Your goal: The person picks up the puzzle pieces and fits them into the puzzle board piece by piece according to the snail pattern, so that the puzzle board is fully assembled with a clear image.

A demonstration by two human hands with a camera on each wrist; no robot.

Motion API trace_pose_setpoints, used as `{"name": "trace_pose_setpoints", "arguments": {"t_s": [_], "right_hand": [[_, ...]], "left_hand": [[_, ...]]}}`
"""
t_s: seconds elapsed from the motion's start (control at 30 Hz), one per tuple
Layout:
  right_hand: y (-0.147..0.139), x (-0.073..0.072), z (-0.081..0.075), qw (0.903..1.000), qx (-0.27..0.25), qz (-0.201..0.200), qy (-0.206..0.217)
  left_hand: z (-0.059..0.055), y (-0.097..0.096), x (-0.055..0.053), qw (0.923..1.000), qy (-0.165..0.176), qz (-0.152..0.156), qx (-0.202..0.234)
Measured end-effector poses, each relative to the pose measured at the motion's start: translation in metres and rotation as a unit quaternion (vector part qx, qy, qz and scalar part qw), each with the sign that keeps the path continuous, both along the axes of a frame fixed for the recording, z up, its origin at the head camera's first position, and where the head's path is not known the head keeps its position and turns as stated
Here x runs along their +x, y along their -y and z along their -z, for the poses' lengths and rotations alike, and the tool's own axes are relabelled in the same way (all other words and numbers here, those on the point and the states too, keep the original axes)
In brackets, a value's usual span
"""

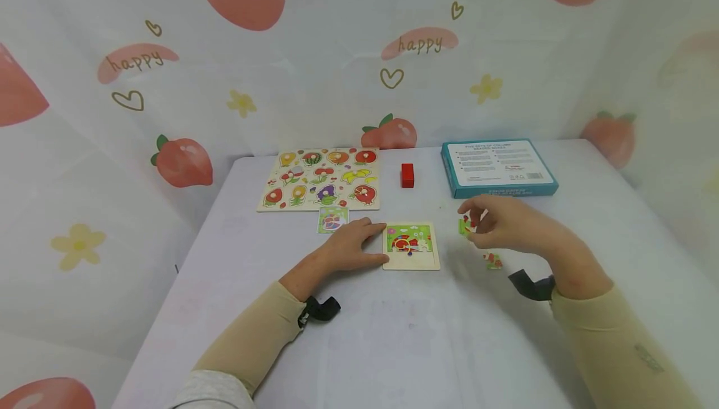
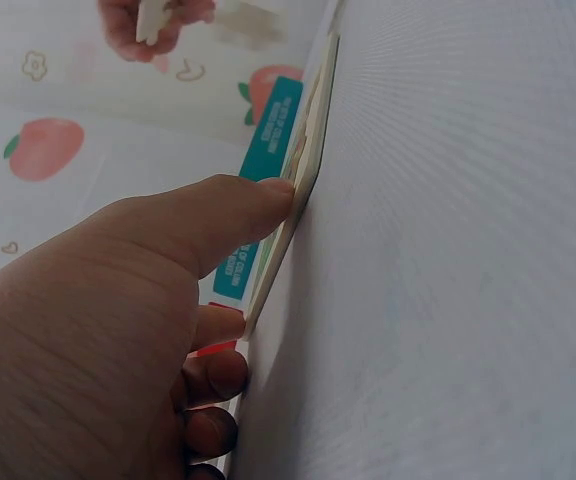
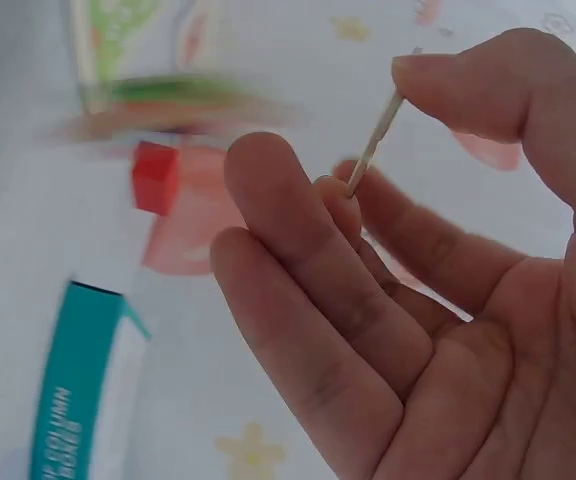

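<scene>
A small wooden jigsaw board with a red snail picture lies flat on the table, its lower part bare wood. My left hand rests at its left side, with thumb and index finger spread and touching the edge. In the left wrist view the thumb presses on the board's rim. Over the table to the right, my right hand pinches a jigsaw piece between thumb and fingers. In the right wrist view this piece appears edge-on, thin and wooden. Another jigsaw piece lies on the table below that hand.
A wooden fruit peg puzzle lies at the back left, with a small picture card at its front edge. A red block stands behind the jigsaw board. The teal box lies at the back right, beyond my right hand.
</scene>
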State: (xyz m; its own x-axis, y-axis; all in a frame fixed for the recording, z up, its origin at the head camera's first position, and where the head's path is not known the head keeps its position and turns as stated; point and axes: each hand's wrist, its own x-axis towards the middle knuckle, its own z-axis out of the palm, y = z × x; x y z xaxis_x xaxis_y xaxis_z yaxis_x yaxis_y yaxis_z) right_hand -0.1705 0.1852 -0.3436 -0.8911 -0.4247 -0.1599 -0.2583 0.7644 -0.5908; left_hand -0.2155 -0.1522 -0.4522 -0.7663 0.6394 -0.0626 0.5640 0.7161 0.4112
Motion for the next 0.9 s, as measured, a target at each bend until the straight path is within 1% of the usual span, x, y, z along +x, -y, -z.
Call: {"name": "trace_pose_setpoints", "arguments": {"t_s": [0.3, 0.5, 0.7, 0.9], "right_hand": [[-0.001, 0.006, -0.023, 0.9975, -0.013, -0.014, -0.068], [0.009, 0.010, -0.033, 0.9941, -0.024, -0.030, -0.102], [0.025, 0.009, -0.034, 0.9923, -0.041, -0.045, -0.108], [0.041, 0.007, -0.031, 0.9919, -0.057, -0.050, -0.102]], "left_hand": [[-0.001, 0.000, 0.000, 1.0000, 0.001, -0.001, -0.003], [0.000, 0.000, 0.000, 1.0000, 0.003, -0.003, -0.004], [0.000, 0.000, 0.000, 0.9999, 0.006, -0.007, -0.007], [0.001, 0.000, -0.001, 0.9999, 0.002, -0.006, -0.009]]}}
